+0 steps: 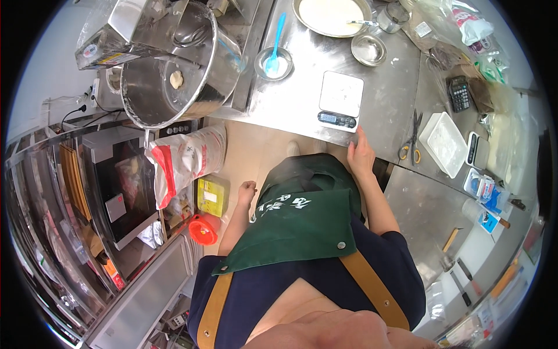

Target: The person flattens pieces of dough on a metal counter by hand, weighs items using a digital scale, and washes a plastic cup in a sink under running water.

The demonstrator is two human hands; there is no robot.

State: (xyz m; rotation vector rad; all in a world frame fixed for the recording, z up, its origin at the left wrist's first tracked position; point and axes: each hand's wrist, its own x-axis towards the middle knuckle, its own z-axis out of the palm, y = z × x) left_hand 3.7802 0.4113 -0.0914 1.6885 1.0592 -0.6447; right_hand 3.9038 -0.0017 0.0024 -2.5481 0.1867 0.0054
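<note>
My right hand (360,156) is at the steel table's front edge, index finger extended to the right front corner of a white digital scale (341,93), fingers apart and holding nothing. My left hand (247,191) hangs low beside my green apron (299,224), fingers curled; whether it holds anything is hard to see. Left of the scale sits a small steel bowl (261,68) with a blue spatula (279,36) in white contents. A second small bowl (369,50) and a wide pan of pale contents (325,14) stand behind the scale.
A big steel mixing bowl (142,87) stands upper left, above a white sack (195,154). A red bucket (203,230) is on the floor. To the right lie scissors (414,141), a white tray (443,145), a calculator (458,93) and plastic bags (471,32). Metal shelving (32,192) fills the left side.
</note>
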